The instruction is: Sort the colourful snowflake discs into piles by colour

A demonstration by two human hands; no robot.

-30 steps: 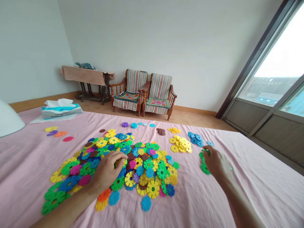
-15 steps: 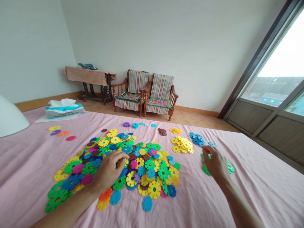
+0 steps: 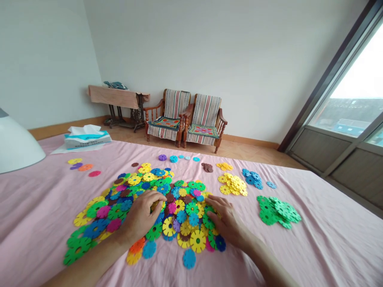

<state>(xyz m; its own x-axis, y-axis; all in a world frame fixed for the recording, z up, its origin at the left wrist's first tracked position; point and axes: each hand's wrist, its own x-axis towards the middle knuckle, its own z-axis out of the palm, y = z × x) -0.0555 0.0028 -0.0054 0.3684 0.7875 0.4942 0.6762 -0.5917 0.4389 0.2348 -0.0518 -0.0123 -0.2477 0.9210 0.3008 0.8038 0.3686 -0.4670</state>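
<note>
A mixed pile of flat, notched plastic flower discs point(image 3: 179, 206) in many colours lies in front of me. My left hand point(image 3: 146, 211) rests over the middle of the pile, its fingers curled toward the thumb. What those fingers hold, if anything, is hidden. Over the pile's right side, my right hand point(image 3: 225, 217) reaches with fingers stretched and apart, next to a green disc point(image 3: 208, 220). Nothing shows in its grasp. Separate groups lie beyond it: green discs point(image 3: 278, 212), yellow discs point(image 3: 233, 184), blue discs point(image 3: 252, 177) and brown discs point(image 3: 207, 167).
Everything lies on a pink cloth point(image 3: 323, 239). At the left stand a tissue box point(image 3: 87, 139) and a white rounded object point(image 3: 19, 147). Small purple and blue discs point(image 3: 173, 159) line the far edge. Two wooden armchairs point(image 3: 205, 119) stand beyond.
My right hand has moved left from the green group to the main pile, and its fingers have spread. My left hand stays over the pile. The view has shifted slightly.
</note>
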